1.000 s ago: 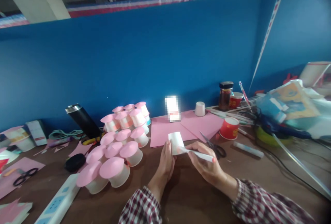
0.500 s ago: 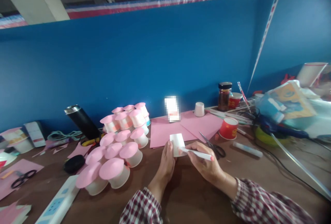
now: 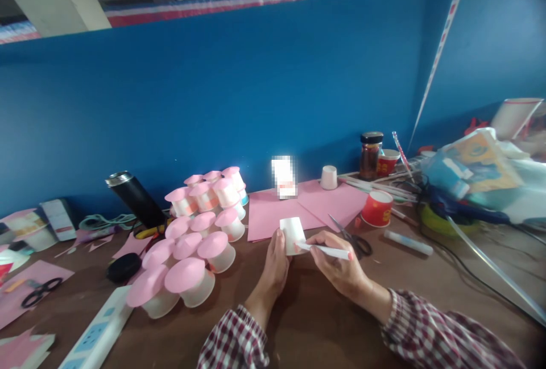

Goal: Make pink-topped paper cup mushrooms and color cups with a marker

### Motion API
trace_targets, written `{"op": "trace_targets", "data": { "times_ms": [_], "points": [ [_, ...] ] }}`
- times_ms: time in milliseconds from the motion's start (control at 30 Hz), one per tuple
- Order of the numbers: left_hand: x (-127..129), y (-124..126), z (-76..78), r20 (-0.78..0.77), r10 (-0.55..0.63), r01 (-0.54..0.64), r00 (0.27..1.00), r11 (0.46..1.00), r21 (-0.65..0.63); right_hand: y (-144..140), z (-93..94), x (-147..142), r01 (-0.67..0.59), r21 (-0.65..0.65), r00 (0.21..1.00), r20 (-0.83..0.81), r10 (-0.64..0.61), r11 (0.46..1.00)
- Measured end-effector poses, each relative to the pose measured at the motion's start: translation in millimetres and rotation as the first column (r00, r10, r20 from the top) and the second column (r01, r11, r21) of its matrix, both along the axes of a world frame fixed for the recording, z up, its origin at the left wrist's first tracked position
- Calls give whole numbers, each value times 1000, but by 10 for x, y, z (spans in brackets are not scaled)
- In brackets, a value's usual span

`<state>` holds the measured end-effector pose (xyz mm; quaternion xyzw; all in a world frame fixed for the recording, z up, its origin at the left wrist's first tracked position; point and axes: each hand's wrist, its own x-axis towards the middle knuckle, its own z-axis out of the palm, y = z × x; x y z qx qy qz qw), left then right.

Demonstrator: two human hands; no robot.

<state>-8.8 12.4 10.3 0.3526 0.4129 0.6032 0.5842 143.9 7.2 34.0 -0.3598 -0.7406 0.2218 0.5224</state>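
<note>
My left hand [image 3: 276, 266] is closed around the side of a small white paper cup [image 3: 292, 229], tilted above the brown table. In my right hand [image 3: 339, 266] is a white marker [image 3: 328, 251] with a red end, gripped like a pen. Its tip meets the lower part of the cup, where a small orange-red mark shows. Just behind the hands lie pink paper sheets [image 3: 273, 215]. A pair of scissors [image 3: 352, 237] with dark handles rests right behind my right hand.
On the left stand several paper cups with pink cone tops [image 3: 185, 275], a black flask [image 3: 135, 198] and a power strip [image 3: 96, 332]. To the right are a red paper cup [image 3: 377, 210], another marker [image 3: 408, 243], a lidded jar [image 3: 370, 156] and a cable. A blue partition [image 3: 256, 90] closes the back.
Both hands hold almost the same pose, with the marker still against the cup. The whole view has shifted very slightly.
</note>
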Motion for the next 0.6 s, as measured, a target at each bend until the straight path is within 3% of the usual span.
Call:
{"op": "trace_targets", "data": {
  "times_ms": [267, 600],
  "points": [
    [16, 16, 4, 76, -38, 38, 996, 999, -1, 16, -44, 8, 10, -19, 1000, -13, -10, 1000],
    [3, -12, 39, -22, -42, 42, 999, 999, 19, 25, -68, 6, 20, -24, 999, -27, -21, 1000]
  ]
}}
